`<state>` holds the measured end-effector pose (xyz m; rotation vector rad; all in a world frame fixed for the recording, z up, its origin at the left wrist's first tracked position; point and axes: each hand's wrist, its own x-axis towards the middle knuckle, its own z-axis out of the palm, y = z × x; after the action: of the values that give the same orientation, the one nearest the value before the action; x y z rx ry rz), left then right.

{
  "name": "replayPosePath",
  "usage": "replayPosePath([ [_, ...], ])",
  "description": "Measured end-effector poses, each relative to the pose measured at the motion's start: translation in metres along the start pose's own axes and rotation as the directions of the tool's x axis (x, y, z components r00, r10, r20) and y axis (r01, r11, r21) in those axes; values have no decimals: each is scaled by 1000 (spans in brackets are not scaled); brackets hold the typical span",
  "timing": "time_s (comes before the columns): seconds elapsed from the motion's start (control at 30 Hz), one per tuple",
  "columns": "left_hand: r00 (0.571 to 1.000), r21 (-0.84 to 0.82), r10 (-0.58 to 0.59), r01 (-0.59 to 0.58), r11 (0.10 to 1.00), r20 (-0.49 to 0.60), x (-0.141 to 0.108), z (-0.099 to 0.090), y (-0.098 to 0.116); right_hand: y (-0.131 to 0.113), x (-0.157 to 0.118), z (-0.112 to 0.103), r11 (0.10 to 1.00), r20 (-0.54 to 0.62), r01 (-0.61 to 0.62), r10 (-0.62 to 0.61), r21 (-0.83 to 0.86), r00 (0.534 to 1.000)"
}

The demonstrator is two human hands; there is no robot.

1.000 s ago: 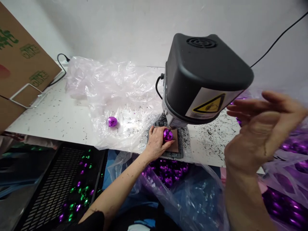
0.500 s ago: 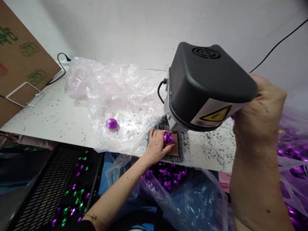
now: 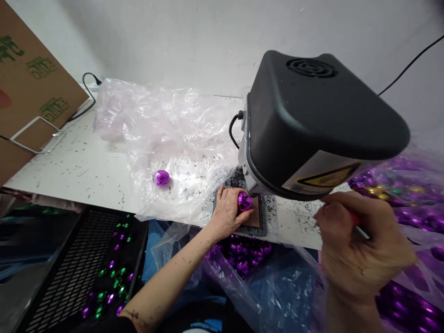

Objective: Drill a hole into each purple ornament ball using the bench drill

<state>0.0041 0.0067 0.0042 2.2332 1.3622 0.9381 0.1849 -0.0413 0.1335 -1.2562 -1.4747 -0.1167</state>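
Observation:
My left hand [image 3: 229, 210] holds a shiny purple ball [image 3: 244, 201] on a brown pad [image 3: 254, 217] at the base of a black machine [image 3: 312, 115]. The machine's head, with a yellow warning label, overhangs the pad's right side. My right hand [image 3: 364, 240] is closed around a red handle [image 3: 354, 219] with a metal end, below the machine's right side. Another purple ball [image 3: 161, 177] lies on clear plastic sheeting to the left.
Crumpled clear plastic [image 3: 166, 120] covers the middle of the white table [image 3: 69, 171]. A cardboard box [image 3: 31, 83] stands at left. Below are a black crate [image 3: 76, 259] and a bag of purple balls [image 3: 243, 254]. More bagged balls [image 3: 412, 296] sit at right.
My right hand has moved down from behind the machine's right side, and the red handle now shows in it. The machine's head appears swung farther right. My left hand stays at the ball.

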Motion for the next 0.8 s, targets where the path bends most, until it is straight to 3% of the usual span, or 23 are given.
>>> replayPosePath([
  [0.13, 1000, 5, -9, 9, 1000, 3, -1, 0, 0, 9, -13, 16, 981, -61, 103, -94, 162, 994],
  [0.33, 1000, -9, -7, 8, 1000, 9, -2, 0, 0, 13, -21, 36, 976, -226, 146, -107, 162, 968],
  [0.8, 1000, 16, -16, 16, 1000, 10, -1, 0, 2, 10, -25, 65, 973, -475, 98, 14, 210, 880],
])
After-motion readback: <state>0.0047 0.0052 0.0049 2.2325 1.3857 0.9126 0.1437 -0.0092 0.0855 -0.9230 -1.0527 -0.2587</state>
